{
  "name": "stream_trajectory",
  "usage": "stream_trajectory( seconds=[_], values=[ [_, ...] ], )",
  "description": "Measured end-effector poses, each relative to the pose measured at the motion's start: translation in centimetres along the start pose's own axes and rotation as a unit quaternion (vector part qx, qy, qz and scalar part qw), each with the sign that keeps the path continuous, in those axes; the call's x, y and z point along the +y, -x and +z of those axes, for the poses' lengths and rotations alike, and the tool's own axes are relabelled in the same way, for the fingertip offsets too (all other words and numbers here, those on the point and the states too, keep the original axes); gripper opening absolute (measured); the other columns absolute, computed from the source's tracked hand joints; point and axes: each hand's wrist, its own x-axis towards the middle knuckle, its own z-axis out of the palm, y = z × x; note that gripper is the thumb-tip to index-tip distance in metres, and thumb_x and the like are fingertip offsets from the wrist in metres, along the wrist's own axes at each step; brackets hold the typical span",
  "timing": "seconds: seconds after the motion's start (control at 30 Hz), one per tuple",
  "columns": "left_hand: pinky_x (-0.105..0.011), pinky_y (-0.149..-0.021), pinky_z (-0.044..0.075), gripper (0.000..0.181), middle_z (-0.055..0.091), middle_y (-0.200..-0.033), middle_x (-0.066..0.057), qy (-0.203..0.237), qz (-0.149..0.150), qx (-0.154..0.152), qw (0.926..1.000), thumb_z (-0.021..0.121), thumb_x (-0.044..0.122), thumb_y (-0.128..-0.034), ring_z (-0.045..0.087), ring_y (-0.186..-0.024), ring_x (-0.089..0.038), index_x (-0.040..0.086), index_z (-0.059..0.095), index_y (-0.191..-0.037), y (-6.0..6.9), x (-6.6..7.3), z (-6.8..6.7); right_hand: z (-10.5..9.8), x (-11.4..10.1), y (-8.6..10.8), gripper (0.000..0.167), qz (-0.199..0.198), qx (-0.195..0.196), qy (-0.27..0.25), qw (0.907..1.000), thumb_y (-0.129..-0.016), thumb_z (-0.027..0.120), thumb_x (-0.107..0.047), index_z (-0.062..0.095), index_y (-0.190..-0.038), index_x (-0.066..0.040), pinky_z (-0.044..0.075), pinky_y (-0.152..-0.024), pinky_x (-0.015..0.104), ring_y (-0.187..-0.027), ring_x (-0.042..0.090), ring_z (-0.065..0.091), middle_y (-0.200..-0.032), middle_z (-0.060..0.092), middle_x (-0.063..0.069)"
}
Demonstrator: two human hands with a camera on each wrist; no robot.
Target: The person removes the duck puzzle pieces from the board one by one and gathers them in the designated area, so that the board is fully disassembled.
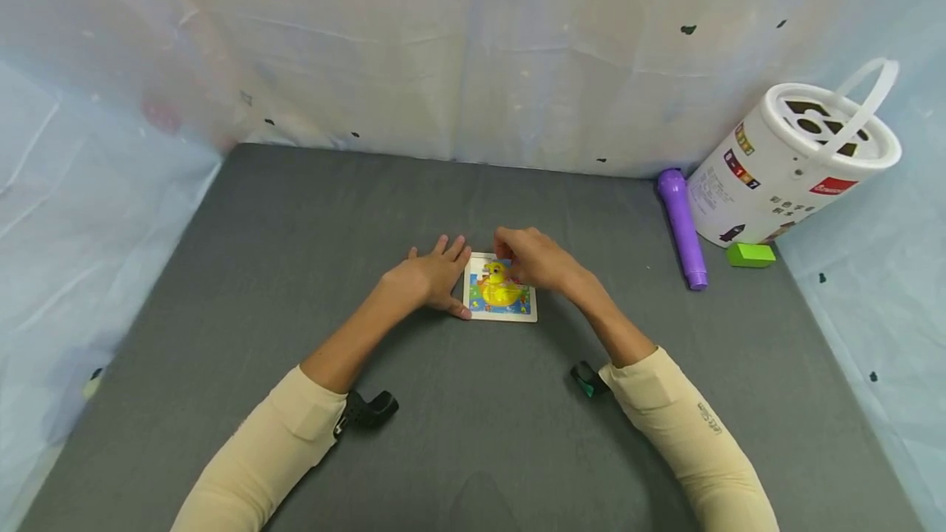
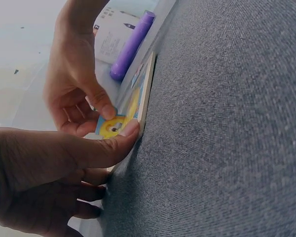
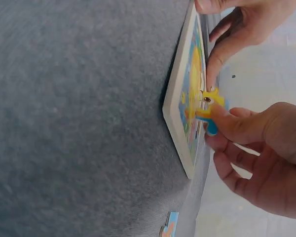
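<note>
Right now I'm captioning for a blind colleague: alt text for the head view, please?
A person's right hand pinches a piece of a small duck puzzle on a grey table, the left hand spread at the puzzle's left edge. To the right are a purple tube, a white handled bucket and a green block.

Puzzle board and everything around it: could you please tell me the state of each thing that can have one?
Puzzle board: flat on the table
Puzzle piece: pinched, tilted up from the board
Left hand: spread, touching the board's edge
Right hand: curled, pinching the piece
Bucket: upright, lid on
Handle: raised
Purple tube: lying down
Green block: resting beside the bucket
</note>
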Motion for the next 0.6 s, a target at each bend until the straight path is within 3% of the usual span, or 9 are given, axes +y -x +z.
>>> stream_trajectory(
  seconds=[0.27, 0.6],
  values=[
    [-0.07, -0.126, 0.02, 0.113, -0.002, -0.178, -0.013, -0.004, 0.001, 0.012, 0.9999, 0.072, 0.059, -0.0917, 0.0, -0.166, -0.037, 0.007, 0.008, -0.169, -0.1, 0.0, 0.2, -1.6, 0.4, 0.4, 0.019, -0.027, 0.053, -0.042, 0.9973, -0.093, 0.073, 0.005, 0.066, -0.109, 0.001, 0.06, -0.085, 0.043, -0.093, 0.029, 0.07, -0.101, 0.072, 0.016],
    [-0.072, -0.126, 0.018, 0.114, -0.005, -0.178, -0.013, 0.001, 0.004, 0.015, 0.9999, 0.075, 0.055, -0.0913, -0.003, -0.166, -0.037, 0.007, 0.007, -0.169, -0.2, 0.2, 0.2, -5.2, 2.6, 3.0, 0.017, 0.02, 0.089, -0.04, 0.995, -0.097, 0.066, 0.007, 0.072, -0.113, 0.003, 0.058, -0.089, 0.05, -0.1, 0.034, 0.07, -0.109, 0.074, 0.02]
  ],
)
